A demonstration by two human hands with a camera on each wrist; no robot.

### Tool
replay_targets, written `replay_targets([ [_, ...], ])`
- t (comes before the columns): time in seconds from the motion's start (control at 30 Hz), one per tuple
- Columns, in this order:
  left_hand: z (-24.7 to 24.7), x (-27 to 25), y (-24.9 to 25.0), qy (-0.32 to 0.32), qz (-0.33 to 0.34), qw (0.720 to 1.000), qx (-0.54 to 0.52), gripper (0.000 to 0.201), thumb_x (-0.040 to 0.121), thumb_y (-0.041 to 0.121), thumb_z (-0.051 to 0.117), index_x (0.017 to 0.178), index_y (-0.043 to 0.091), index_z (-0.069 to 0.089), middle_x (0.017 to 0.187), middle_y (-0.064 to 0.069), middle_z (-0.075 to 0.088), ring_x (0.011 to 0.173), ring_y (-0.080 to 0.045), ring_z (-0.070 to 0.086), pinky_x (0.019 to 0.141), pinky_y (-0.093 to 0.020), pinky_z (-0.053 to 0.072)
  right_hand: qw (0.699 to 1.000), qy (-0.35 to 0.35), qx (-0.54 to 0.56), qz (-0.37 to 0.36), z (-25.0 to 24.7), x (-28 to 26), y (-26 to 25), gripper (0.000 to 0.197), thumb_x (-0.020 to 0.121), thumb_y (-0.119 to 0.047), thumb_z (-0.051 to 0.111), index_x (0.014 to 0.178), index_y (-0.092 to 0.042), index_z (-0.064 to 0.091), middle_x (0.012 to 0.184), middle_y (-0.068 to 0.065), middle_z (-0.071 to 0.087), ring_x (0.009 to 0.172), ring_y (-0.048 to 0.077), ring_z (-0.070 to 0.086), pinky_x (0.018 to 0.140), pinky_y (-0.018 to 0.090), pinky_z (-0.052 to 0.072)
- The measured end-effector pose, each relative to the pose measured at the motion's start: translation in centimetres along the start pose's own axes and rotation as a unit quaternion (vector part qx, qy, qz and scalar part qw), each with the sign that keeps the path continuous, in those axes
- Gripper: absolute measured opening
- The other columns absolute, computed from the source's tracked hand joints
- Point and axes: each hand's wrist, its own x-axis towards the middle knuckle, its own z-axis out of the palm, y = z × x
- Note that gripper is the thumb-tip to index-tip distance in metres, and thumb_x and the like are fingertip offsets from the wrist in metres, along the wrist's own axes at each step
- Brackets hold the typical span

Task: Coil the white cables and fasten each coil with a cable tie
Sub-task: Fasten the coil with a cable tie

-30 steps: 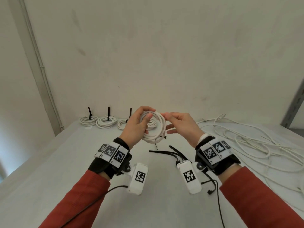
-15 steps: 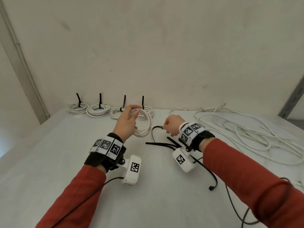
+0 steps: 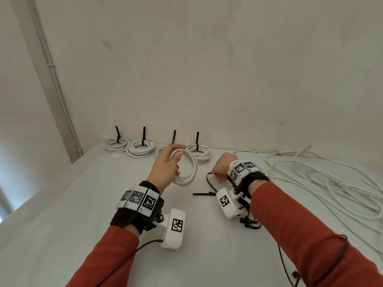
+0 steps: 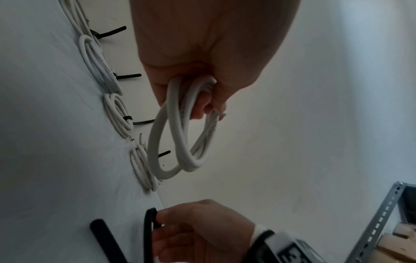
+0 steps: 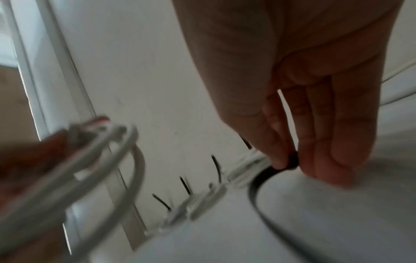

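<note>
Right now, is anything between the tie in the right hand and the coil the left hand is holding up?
Nothing visible. The right hand pinches the black cable tie just above the table; the left hand holds the untied coil in the air beside it, with open space between them.
</note>
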Motion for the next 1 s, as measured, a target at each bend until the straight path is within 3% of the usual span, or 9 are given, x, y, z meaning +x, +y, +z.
replay_targets([
  [0.07,-0.3,0.2,0.2,0.013,-0.002,1.000,-0.016,0.023,0.100,0.013,0.042,0.100,0.024,0.062,0.078,0.001,0.046,0.048,-0.005,0.040,0.053,-0.025,0.043,0.985,-0.037,0.167,0.018,-1.2,-1.8,-0.5,0.023,0.085,-0.017,0.068,0.090,0.005,0.066,0.072,0.015,0.070,0.062,0.023,0.069,0.063,0.031,0.060],
  [0.17,-0.6,0.3,0.7,0.027,0.005,0.999,-0.045,0.023,0.100,0.013,0.041,0.100,0.021,0.063,0.075,0.000,0.045,0.044,-0.004,0.040,0.052,-0.027,0.039,0.948,-0.035,0.313,-0.049,-3.2,-6.2,-0.7,0.019,0.082,-0.016,0.074,0.088,0.001,0.068,0.071,0.014,0.067,0.056,0.017,0.065,0.056,0.023,0.058],
  [0.3,-1.0,0.3,1.6,0.035,0.019,0.995,-0.089,0.022,0.100,0.012,0.043,0.101,0.019,0.064,0.072,-0.001,0.043,0.047,-0.007,0.036,0.049,-0.023,0.037,0.893,-0.023,0.415,-0.171,-5.4,-11.8,-0.5,0.009,0.078,-0.003,0.072,0.086,-0.005,0.068,0.078,0.013,0.068,0.064,0.017,0.065,0.060,0.022,0.056],
  [0.4,-1.0,0.1,2.2,0.037,0.026,0.992,-0.121,0.019,0.099,0.010,0.045,0.101,0.015,0.063,0.071,-0.002,0.042,0.048,-0.008,0.034,0.045,-0.020,0.036,0.834,-0.041,0.489,-0.252,-6.7,-15.7,-0.4,0.024,0.072,-0.006,0.070,0.095,-0.005,0.064,0.076,0.013,0.069,0.065,0.021,0.067,0.060,0.024,0.056],
  [0.5,-0.7,-0.2,2.8,0.037,0.034,0.991,-0.128,0.018,0.099,0.011,0.046,0.102,0.014,0.063,0.070,-0.003,0.045,0.047,-0.008,0.035,0.046,-0.020,0.036,0.797,-0.025,0.517,-0.313,-7.0,-18.1,-0.6,0.042,0.066,-0.014,0.072,0.105,-0.003,0.063,0.075,0.012,0.068,0.067,0.023,0.069,0.061,0.024,0.056],
  [0.57,-0.4,-0.5,3.4,0.036,0.041,0.990,-0.130,0.018,0.098,0.011,0.046,0.103,0.013,0.064,0.068,-0.004,0.046,0.047,-0.008,0.035,0.046,-0.020,0.036,0.787,0.012,0.520,-0.333,-6.8,-18.7,-1.0,0.037,0.064,-0.016,0.073,0.098,-0.002,0.066,0.076,0.011,0.069,0.068,0.024,0.070,0.061,0.023,0.055],
  [0.67,0.1,-1.0,4.5,0.020,0.057,0.989,-0.137,0.018,0.098,0.011,0.046,0.105,0.010,0.063,0.064,-0.003,0.045,0.049,-0.009,0.035,0.047,-0.022,0.035,0.784,0.049,0.512,-0.348,-6.3,-18.6,-1.3,0.023,0.070,-0.005,0.069,0.092,0.000,0.067,0.075,0.011,0.070,0.068,0.027,0.071,0.061,0.025,0.056],
  [0.83,0.8,-1.9,6.4,-0.011,0.097,0.984,-0.150,0.018,0.098,0.011,0.047,0.105,0.009,0.063,0.063,-0.002,0.044,0.049,-0.010,0.035,0.048,-0.022,0.036,0.811,0.038,0.472,-0.344,-5.3,-18.3,-1.5,0.022,0.069,-0.008,0.073,0.090,-0.003,0.071,0.079,0.017,0.071,0.072,0.030,0.070,0.066,0.032,0.059],
  [1.0,0.5,-2.0,6.8,0.041,0.115,0.982,-0.144,0.018,0.098,0.013,0.047,0.104,0.011,0.064,0.063,0.000,0.046,0.049,-0.008,0.037,0.048,-0.021,0.037,0.810,-0.007,0.464,-0.360,-5.5,-19.0,-1.5,0.021,0.067,-0.007,0.073,0.088,-0.003,0.072,0.075,0.017,0.069,0.068,0.031,0.068,0.060,0.028,0.056],
])
